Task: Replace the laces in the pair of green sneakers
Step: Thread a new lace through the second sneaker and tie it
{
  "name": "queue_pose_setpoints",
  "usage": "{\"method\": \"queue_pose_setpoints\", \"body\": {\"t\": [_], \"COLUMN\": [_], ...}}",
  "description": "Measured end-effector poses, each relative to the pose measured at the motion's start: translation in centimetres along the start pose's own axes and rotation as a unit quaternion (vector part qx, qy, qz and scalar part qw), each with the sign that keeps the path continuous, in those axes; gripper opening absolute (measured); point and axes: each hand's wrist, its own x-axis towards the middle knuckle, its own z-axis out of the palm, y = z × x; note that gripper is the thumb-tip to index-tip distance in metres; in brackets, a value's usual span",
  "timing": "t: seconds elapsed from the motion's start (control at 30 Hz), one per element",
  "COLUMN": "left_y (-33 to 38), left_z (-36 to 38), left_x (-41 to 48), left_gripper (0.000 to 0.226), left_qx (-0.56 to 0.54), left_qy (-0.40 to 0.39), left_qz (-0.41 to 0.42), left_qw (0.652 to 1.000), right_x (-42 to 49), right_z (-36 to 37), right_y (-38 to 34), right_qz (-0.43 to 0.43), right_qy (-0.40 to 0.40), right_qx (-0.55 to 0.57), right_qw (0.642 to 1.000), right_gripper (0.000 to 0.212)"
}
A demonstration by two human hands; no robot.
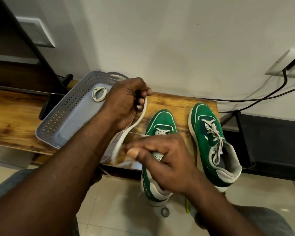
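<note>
No word, brand or number can be read anywhere on the wooden surface (177,103) or on the pair standing on it. The left green sneaker (160,120) carries a row of small white lettering (144,183) along its side near the heel, too small and blurred to make out. A round printed emblem (157,157) on its tongue is partly hidden and equally illegible. The right green sneaker (204,120) shows only a faint mark (215,148) on its tongue, which cannot be read either.
</note>
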Motion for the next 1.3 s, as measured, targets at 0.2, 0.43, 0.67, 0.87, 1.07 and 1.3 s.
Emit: {"method": "queue_pose_setpoints", "body": {"t": [0.2, 0.43, 0.67, 0.87, 1.07, 1.3], "left_y": [-2.1, -4.0, -6.3, -8.1, -10.0, -10.5], "left_z": [0.2, 1.7, 2.2, 2.5, 2.9, 3.0], "left_x": [-0.5, -1.3, -1.8, -2.0, -2.3, -2.3], "left_gripper": [0.010, 0.022, 0.011, 0.012, 0.014, 0.015], "left_qx": [0.237, 0.434, 0.507, 0.533, 0.514, 0.488], "left_qy": [-0.098, -0.122, -0.058, -0.030, 0.023, 0.047], "left_qz": [0.028, 0.045, 0.012, 0.012, 0.017, -0.001], "left_qw": [0.966, 0.892, 0.860, 0.846, 0.857, 0.871], "right_x": [-0.9, -2.1, -2.5, -3.0, -3.2, -3.3], "right_z": [-5.1, -4.9, -5.1, -5.3, -5.3, -5.3], "right_y": [5.8, 6.3, 6.2, 7.2, 7.9, 8.3], "right_qz": [0.327, 0.419, 0.395, 0.450, 0.470, 0.462], "right_qy": [0.066, -0.043, 0.070, 0.149, 0.149, 0.143], "right_qx": [-0.259, -0.249, -0.234, -0.099, -0.005, 0.004], "right_qw": [0.907, 0.872, 0.886, 0.875, 0.870, 0.875], "right_gripper": [0.022, 0.074, 0.017, 0.025, 0.024, 0.026]}}
